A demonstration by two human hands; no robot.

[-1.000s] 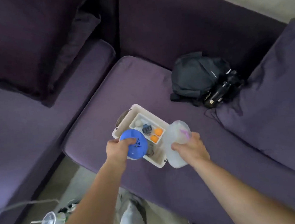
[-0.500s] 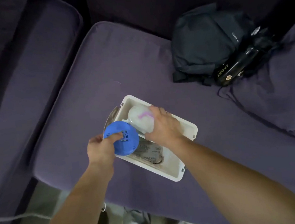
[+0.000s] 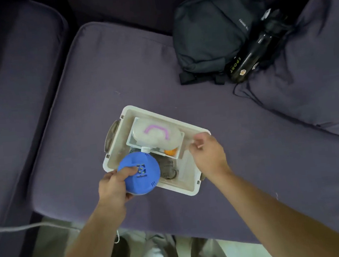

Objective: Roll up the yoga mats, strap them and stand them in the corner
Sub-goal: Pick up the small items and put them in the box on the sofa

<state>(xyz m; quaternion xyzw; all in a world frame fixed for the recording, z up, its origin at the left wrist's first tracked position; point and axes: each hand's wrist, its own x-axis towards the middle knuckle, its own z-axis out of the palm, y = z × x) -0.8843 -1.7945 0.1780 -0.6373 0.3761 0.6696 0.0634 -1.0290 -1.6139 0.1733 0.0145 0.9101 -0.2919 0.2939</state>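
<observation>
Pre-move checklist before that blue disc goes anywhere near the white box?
1. Left hand grips the blue disc: ok.
2. Translucent container with the pink mark lies on the inner tray, no hand on it: ok.
3. Right hand empty: cannot tell; its fingers are curled at the rim of the white box.
4. Room for the disc beside the tray: cannot tell; dark items lie there.
5. Box flat on the sofa cushion: ok.
6. Yoga mats in view: not ok, none seen.
</observation>
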